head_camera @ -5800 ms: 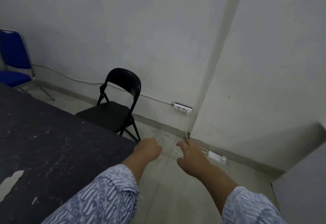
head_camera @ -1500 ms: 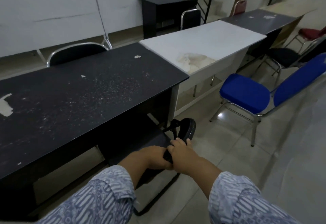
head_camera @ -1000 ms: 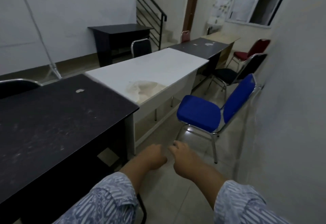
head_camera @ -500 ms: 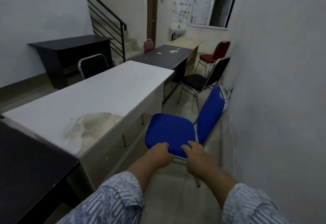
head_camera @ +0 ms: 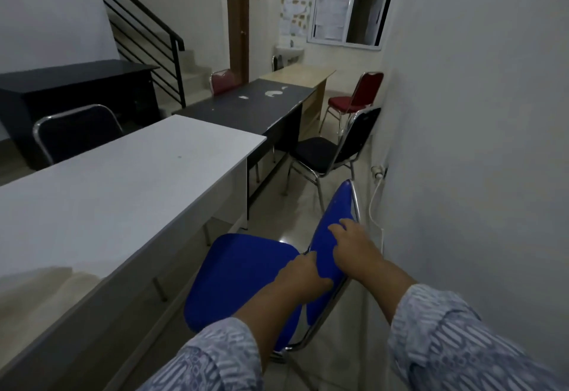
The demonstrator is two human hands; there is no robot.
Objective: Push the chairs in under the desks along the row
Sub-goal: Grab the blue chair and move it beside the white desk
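Note:
A blue chair (head_camera: 240,273) with a chrome frame stands just in front of me, pulled out from the white desk (head_camera: 123,181) on my left, its backrest toward the right wall. My left hand (head_camera: 303,270) is closed on the backrest's lower near edge, where it meets the seat. My right hand (head_camera: 354,246) lies over the backrest higher up, fingers on its front face. Further along the row, a black chair (head_camera: 320,150) stands out from the dark desk (head_camera: 246,107), and a red chair (head_camera: 348,103) stands by the beige desk (head_camera: 295,73).
The white wall on the right leaves a narrow aisle. A wall socket (head_camera: 378,172) with a white cable (head_camera: 374,203) hangs low on that wall beside the blue chair. Another black chair (head_camera: 77,132) sits on the white desk's far side. Stairs rise at the back left.
I have let go of the black folding chair at the first desk, turned along the row and walked up to the blue chair. Both hands moved from its seat's front edge onto its backrest.

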